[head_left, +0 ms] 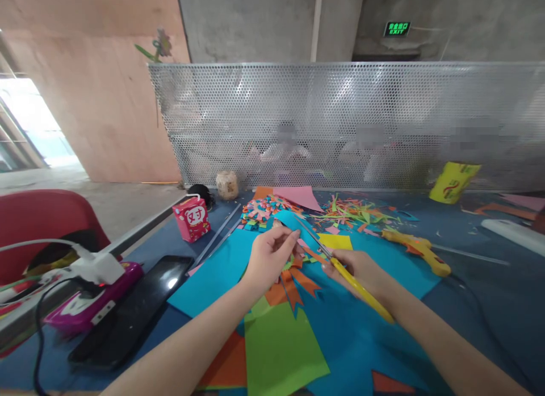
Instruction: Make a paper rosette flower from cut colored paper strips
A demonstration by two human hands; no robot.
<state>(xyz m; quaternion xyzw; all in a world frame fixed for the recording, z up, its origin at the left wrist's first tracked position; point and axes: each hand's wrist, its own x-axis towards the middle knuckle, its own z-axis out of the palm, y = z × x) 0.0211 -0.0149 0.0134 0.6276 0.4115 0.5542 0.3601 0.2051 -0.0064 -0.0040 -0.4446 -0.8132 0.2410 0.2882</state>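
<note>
pinching blue piece (288, 219) in left hand (269, 255), gripping yellow-handled scissors (356, 283) in right hand (365, 267)

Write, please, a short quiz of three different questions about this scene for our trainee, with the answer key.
1. What does the right hand hold?
A) a purple plastic power strip
B) metal scissors with long yellow handles
C) a yellow plastic glue gun

2. True or false: the small red box-shaped carton with a white straw stands beyond the flat, glossy black smartphone.

3. Complete: the left hand holds a curved piece of thin craft sheet, and its colour is ____.

Key: 1. B; 2. True; 3. blue.
</note>
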